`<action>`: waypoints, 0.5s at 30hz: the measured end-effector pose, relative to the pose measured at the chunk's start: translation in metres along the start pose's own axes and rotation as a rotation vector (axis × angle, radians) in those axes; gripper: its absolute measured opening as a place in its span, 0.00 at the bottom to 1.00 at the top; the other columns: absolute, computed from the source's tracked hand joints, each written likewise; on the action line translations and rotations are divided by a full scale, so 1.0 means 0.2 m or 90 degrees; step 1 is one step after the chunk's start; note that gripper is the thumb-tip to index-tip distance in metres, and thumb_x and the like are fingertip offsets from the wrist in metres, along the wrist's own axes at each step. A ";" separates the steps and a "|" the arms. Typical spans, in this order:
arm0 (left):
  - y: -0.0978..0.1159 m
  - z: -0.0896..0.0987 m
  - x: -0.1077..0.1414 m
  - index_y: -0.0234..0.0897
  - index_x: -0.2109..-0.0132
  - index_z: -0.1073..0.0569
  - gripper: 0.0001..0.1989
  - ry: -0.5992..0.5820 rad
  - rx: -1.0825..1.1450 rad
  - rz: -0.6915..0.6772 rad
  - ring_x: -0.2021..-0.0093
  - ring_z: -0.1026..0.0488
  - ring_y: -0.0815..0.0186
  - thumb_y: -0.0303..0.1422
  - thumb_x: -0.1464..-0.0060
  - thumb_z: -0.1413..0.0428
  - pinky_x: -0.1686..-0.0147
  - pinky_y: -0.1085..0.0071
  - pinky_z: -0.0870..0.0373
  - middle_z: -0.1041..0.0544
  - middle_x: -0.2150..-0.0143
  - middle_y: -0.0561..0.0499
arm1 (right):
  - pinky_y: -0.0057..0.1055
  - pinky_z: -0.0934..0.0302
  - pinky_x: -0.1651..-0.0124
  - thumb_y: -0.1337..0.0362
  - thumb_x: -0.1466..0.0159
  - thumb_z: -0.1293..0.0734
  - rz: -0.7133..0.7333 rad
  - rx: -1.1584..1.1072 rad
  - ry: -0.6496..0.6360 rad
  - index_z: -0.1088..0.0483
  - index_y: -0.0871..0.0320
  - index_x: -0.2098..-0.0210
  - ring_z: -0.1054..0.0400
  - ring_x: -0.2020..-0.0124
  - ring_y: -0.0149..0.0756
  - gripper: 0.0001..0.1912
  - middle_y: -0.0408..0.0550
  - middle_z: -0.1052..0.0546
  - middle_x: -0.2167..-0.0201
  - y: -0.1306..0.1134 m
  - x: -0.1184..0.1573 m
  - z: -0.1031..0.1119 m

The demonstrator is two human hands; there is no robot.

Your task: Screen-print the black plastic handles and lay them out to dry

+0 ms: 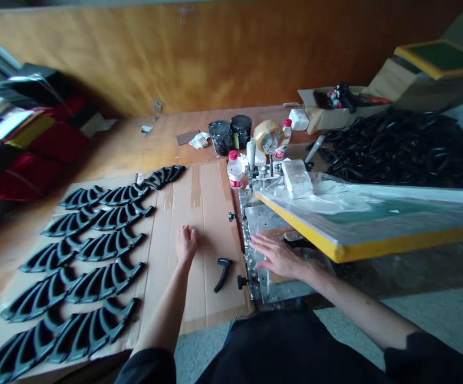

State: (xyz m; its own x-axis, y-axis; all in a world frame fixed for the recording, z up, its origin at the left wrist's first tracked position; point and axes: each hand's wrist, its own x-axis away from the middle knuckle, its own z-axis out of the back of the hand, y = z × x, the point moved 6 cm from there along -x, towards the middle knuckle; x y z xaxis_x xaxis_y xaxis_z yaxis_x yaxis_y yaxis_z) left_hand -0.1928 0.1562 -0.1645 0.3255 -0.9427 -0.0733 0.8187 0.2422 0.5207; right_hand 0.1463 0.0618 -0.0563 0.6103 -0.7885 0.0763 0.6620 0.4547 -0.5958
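Note:
My left hand (186, 243) rests on the cardboard sheet (179, 213) with its fingers curled in, and nothing shows in it. Right of it, on the same cardboard, lies a single curved black plastic handle (224, 273). My right hand (276, 257) is stretched flat over the metal base plate (271, 290), fingers apart and holding nothing. Just beyond it, a dark piece (299, 242) sits on the plate, partly hidden under the raised yellow-edged printing screen (359, 250). White paste and a pale block (297, 178) are on the screen.
Rows of black handles (107, 282) cover the cardboard's left side. Bottles (235, 170), two dark tubs (241, 130) and a tape roll (268, 133) stand behind the press. A large heap of black parts (399, 146) lies at right, near an open carton (331, 120).

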 end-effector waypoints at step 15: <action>1.64 0.41 0.71 0.34 0.52 0.26 0.32 -0.090 0.711 -0.072 0.76 0.33 0.71 0.56 0.41 0.59 0.75 0.74 0.34 0.28 0.74 0.51 | 0.27 0.34 0.53 0.60 0.34 0.39 -0.134 -0.139 0.312 0.22 0.58 0.57 0.26 0.57 0.33 0.14 0.46 0.19 0.60 0.80 0.69 0.60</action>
State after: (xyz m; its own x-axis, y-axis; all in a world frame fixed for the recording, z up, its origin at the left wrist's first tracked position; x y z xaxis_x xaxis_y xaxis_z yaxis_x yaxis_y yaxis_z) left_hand 0.0830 0.0828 0.0652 0.1620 -0.9809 -0.1076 -0.0642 -0.1193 0.9908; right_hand 0.3899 0.0755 -0.0449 0.1673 -0.9763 -0.1377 0.6099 0.2122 -0.7635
